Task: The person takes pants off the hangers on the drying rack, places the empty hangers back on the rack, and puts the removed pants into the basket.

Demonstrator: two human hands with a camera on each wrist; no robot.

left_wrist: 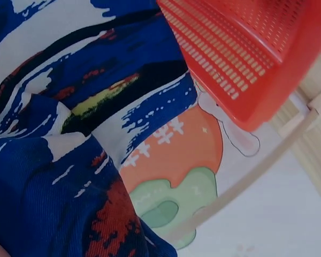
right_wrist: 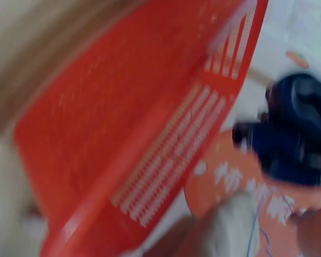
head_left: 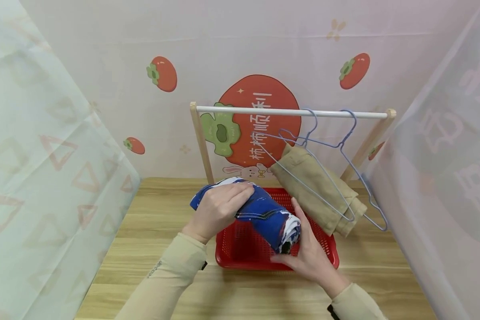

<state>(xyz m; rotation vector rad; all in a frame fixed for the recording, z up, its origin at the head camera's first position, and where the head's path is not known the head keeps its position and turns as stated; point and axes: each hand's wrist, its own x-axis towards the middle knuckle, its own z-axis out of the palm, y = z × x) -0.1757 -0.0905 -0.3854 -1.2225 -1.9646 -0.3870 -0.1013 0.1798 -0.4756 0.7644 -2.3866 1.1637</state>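
A bundled blue garment [head_left: 264, 211] with white, red and black print hangs above a red plastic basket [head_left: 240, 265]. My left hand [head_left: 220, 206] grips its upper left part from above, the fingers bent over the cloth. At its lower right end my right hand [head_left: 308, 253] spreads thumb and fingers around the rolled edge. Whether the right fingers touch the cloth is hard to tell. Printed folds of the garment [left_wrist: 85, 107] fill much of the left wrist view. The right wrist view is blurred, with the garment [right_wrist: 289, 150] at its right side.
Behind the basket stands a wooden rack with a white rail [head_left: 264, 110]. Two blue wire hangers [head_left: 340, 144] hang on it, and khaki cloth [head_left: 312, 191] hangs from them over the basket's right side. Printed sheets [head_left: 84, 66] enclose the wooden tabletop [head_left: 152, 231].
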